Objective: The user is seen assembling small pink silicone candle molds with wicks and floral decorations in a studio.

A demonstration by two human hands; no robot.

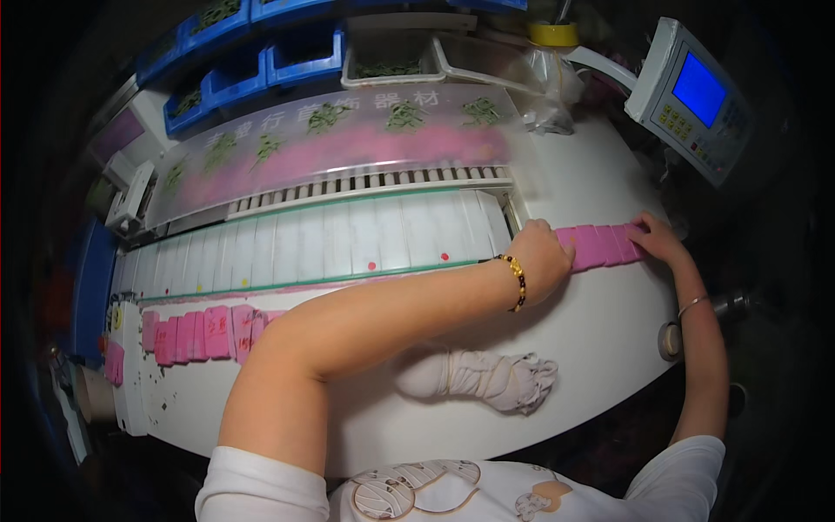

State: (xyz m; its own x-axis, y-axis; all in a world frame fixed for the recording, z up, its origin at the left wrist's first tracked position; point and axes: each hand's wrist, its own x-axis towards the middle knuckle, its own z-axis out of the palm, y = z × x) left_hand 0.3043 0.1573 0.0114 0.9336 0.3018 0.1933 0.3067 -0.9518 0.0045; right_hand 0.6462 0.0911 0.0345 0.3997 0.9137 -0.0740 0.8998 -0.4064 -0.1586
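A short row of overlapping pink flat pieces [598, 245] lies on the white tabletop at the right, between my two hands. My left hand [541, 257] is closed with curled fingers at the row's left end, and a beaded bracelet circles that wrist. At the right end, my right hand [658, 237] pinches the row with thumb and fingertips. More pink flat pieces [207, 334], some marked in red, lie in a row at the left, partly hidden behind my left forearm.
Beyond my left arm runs a long tray of white panels [374, 230] with a green edge. A translucent sheet [348, 139] lies behind it, below blue bins [304, 59]. A wrapped cloth bundle [478, 378] sits near me. A keypad display [691, 96] stands at the far right.
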